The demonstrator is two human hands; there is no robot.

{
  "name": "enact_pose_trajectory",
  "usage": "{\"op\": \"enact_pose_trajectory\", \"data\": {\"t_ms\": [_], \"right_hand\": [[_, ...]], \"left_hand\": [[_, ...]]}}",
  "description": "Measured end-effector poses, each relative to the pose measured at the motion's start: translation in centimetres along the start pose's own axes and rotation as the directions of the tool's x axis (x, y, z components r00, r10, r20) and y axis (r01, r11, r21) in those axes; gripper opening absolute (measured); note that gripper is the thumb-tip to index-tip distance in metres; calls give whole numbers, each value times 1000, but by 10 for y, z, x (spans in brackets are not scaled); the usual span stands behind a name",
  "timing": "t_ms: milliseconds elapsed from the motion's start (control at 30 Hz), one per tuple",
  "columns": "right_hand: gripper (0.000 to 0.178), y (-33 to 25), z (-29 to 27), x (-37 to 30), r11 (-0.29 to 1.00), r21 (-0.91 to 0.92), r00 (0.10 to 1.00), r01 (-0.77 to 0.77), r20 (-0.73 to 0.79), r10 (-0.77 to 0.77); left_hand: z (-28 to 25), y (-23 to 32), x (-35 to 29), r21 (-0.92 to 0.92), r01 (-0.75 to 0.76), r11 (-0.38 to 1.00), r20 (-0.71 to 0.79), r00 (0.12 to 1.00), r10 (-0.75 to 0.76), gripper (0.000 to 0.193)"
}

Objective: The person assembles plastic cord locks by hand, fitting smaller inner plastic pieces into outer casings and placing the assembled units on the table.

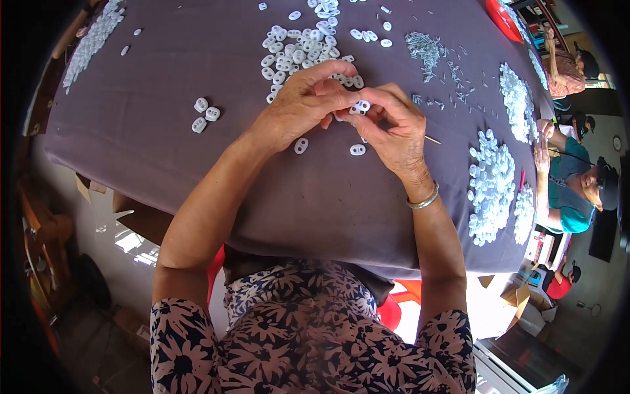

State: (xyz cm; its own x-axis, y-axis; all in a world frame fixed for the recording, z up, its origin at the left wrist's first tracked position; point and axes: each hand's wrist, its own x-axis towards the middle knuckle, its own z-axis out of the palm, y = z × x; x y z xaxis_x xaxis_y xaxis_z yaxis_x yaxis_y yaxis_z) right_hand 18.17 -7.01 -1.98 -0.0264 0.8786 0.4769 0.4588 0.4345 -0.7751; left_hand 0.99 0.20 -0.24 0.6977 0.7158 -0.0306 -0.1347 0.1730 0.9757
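Over the dark-covered table, my left hand and my right hand meet fingertip to fingertip. Both are closed on a small white cord lock with two holes, partly hidden by the fingers. A thin wooden stick shows beside my right hand; I cannot tell whether it is held. Just below the hands lie a loose white piece and another piece. Beyond my left hand spreads a pile of similar white pieces, some of them covered by my fingers.
Three white cord locks sit apart at left. Small metal springs are scattered at the far right. Heaps of white parts line the right side, with another heap far left. A red basin and co-workers are at right.
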Motion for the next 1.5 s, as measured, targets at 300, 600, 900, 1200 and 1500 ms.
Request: {"op": "enact_pose_trajectory", "data": {"t_ms": [300,600,900,1200,1500], "right_hand": [[35,-8,5,3,990,-135,998,41,-31,-46],[32,-15,-2,6,893,-432,988,127,130,-78],[26,-7,-4,0,836,-494,954,238,279,-107],[25,-5,-2,-8,879,-429,956,208,277,-90],[25,-4,1,1,873,-407,958,269,205,-200]], "left_hand": [[0,-15,2,43,-108,993,30,994,107,31],[6,-13,-4,38,-73,997,-28,997,74,39],[4,-11,-2,100,-76,992,78,995,68,40],[9,-16,-8,-148,19,989,88,996,-6,39],[0,-8,-4,9,-64,998,108,992,63,36]]}}
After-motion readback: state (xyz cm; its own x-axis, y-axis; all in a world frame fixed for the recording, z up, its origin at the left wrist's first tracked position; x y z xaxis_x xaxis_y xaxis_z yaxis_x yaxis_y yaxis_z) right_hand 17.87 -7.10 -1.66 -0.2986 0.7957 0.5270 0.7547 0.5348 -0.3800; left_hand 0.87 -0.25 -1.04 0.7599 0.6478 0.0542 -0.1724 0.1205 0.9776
